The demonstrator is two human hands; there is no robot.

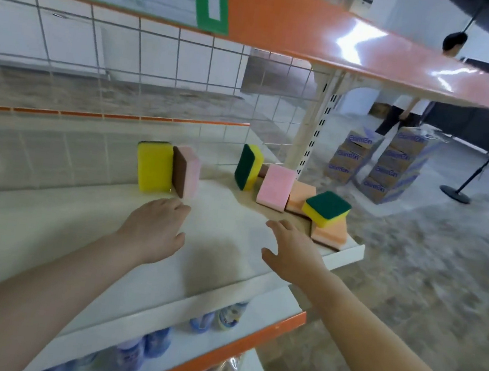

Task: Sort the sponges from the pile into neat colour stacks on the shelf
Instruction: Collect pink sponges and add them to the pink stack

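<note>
in the head view the pile (299,201) of loose sponges lies at the right end of the shelf (84,227), just beyond and to the right of the right hand (292,253), whose fingers (278,225) are released, spread and holding nothing, with the flat orange sponge (329,234) nearest them and the green-topped yellow sponge (326,209) lying on it. the left hand (154,229), fingers relaxed and empty too, hovers just in front of the upright yellow sponge (153,166) and the pink sponge (189,172) beside it, well to the left of the pile, so the right hand looks better placed to reach first.
</note>
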